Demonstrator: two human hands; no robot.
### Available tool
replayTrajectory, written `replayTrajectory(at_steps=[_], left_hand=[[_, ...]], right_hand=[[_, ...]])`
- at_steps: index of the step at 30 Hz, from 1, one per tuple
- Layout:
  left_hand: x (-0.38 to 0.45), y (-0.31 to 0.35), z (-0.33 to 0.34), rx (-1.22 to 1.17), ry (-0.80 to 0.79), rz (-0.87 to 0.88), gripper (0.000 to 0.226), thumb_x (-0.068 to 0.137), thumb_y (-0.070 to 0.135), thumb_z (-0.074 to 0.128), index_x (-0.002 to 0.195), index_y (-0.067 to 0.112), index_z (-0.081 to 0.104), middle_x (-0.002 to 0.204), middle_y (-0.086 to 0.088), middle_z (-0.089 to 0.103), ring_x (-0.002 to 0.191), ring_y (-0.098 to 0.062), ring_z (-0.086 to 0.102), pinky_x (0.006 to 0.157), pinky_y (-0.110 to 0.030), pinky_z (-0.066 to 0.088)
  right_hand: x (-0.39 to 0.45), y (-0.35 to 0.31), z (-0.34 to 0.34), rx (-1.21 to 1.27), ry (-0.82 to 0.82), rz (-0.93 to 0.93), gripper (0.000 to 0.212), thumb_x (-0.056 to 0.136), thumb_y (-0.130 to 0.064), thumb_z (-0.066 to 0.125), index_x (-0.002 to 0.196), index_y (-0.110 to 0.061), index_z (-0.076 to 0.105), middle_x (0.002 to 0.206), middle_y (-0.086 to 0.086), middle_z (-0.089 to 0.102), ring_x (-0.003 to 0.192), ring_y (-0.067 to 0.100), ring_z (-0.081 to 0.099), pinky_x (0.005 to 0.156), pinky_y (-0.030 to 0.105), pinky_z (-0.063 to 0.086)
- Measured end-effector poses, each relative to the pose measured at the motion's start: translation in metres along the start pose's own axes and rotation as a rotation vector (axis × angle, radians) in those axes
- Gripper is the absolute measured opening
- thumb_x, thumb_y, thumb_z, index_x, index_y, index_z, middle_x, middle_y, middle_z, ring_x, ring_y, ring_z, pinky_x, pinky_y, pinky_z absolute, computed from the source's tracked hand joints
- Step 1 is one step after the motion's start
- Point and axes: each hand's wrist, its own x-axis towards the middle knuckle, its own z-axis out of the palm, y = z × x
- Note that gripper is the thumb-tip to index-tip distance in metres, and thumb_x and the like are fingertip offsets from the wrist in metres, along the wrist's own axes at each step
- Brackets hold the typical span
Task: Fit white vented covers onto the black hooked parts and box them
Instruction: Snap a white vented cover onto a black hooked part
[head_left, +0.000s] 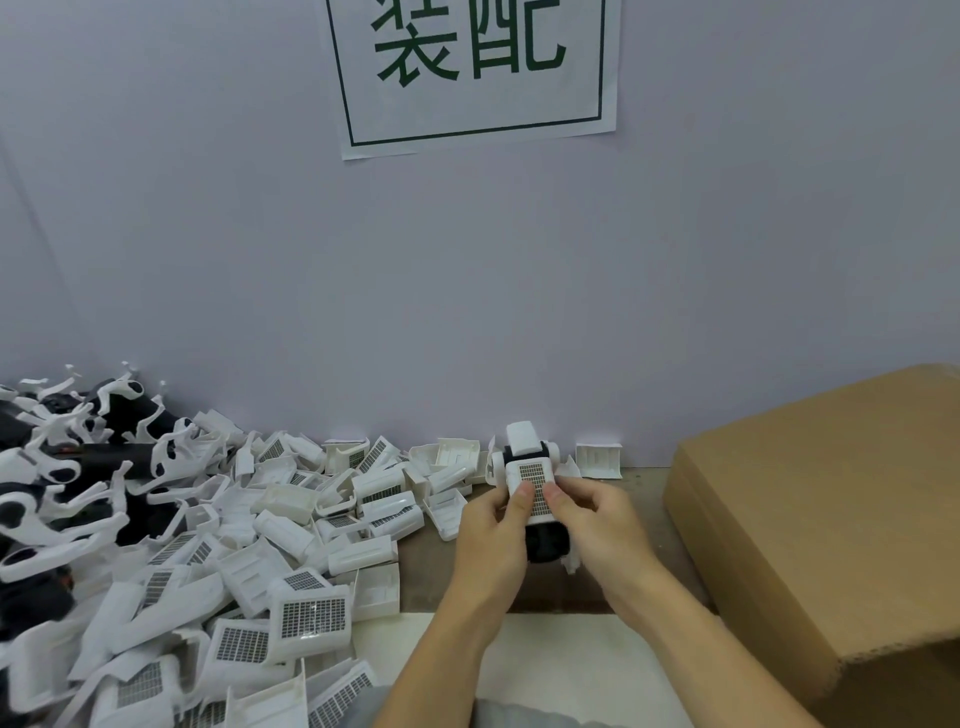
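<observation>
Between both hands, left hand (491, 525) and right hand (592, 519) grip white cover (532, 486), seemingly on black part (545, 543)

Cover heap (249, 545) blocks left, cardboard box (831, 519) right; bare table strip (649, 499) between.

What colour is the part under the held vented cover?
Black, beneath the white vented plastic cover; head view.

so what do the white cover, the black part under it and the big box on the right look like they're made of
White cover: likely moulded plastic, matte, with crisp edges and a fine vent grid. Black part: probably plastic too, with a dull sheen, though it is mostly hidden by the left hand and right hand. Box: brown cardboard, with a flat fibrous look.
</observation>
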Motion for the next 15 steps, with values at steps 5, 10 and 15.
replayTrajectory(at_steps=[5, 10, 15], left_hand=[[-0.0024, 0.0028, 0.0005, -0.032, -0.043, 0.017, 0.022, 0.103, 0.021, 0.055, 0.112, 0.018, 0.074, 0.100, -0.002, 0.078, 0.097, -0.016, 0.074, 0.075, -0.022, 0.058], [-0.0030, 0.0030, 0.0010, -0.049, -0.061, -0.039, 0.024, 0.102, 0.020, 0.056, 0.120, 0.012, 0.070, 0.105, -0.005, 0.077, 0.099, -0.016, 0.073, 0.074, -0.021, 0.057], [-0.0020, 0.0043, 0.0018, 0.014, -0.012, -0.004, 0.020, 0.097, 0.016, 0.065, 0.115, 0.018, 0.072, 0.101, 0.003, 0.078, 0.098, -0.008, 0.073, 0.076, -0.015, 0.056]], right_hand=[[0.0005, -0.0018, -0.0009, -0.031, 0.067, -0.035, 0.026, 0.100, -0.012, 0.057, 0.093, -0.032, 0.072, 0.089, -0.006, 0.076, 0.087, 0.009, 0.072, 0.071, 0.024, 0.059], [0.0013, 0.0013, -0.0010, -0.005, 0.048, -0.032, 0.025, 0.101, -0.018, 0.056, 0.089, -0.029, 0.075, 0.087, -0.007, 0.078, 0.088, 0.012, 0.073, 0.076, 0.027, 0.058], [0.0006, -0.0001, -0.0016, -0.087, 0.071, -0.080, 0.033, 0.101, -0.015, 0.055, 0.083, -0.039, 0.069, 0.077, -0.021, 0.074, 0.078, -0.002, 0.070, 0.061, 0.013, 0.051]])
